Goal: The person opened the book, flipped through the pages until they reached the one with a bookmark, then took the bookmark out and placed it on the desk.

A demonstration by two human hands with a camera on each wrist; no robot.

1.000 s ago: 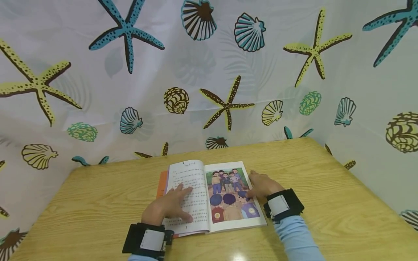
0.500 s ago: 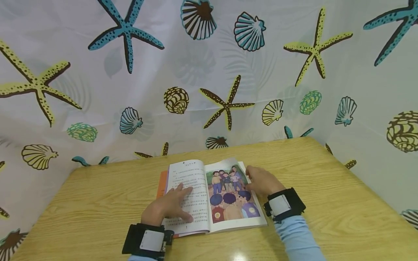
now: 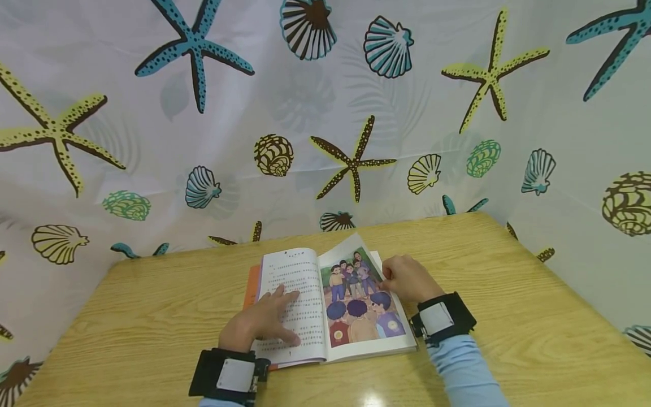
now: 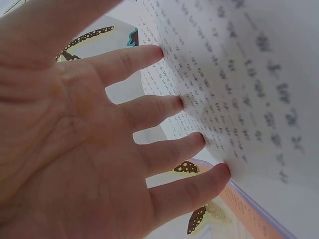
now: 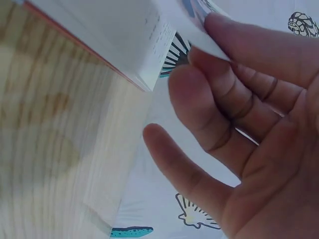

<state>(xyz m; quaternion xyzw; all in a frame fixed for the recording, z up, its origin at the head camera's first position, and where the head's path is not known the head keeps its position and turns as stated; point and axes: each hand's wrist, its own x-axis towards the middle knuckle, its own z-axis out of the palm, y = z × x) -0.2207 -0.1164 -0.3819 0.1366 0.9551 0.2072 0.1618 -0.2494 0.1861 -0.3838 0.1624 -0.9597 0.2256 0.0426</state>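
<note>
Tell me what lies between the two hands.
Between the left hand and right hand, the head view shows part of the text page, then the illustrated page, whose outer edge the right hand pinches.

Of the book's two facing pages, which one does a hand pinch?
The illustrated right page: the right hand pinches its edge. The text-only left page lies under the spread left hand.

There was one open storybook, showing one text page and one illustrated page. Five drawn figures stood behind and three foreground figures in front, eight altogether. One left hand, one right hand, two black wrist straps, two light-blue sleeves and one wooden table were visible.
</note>
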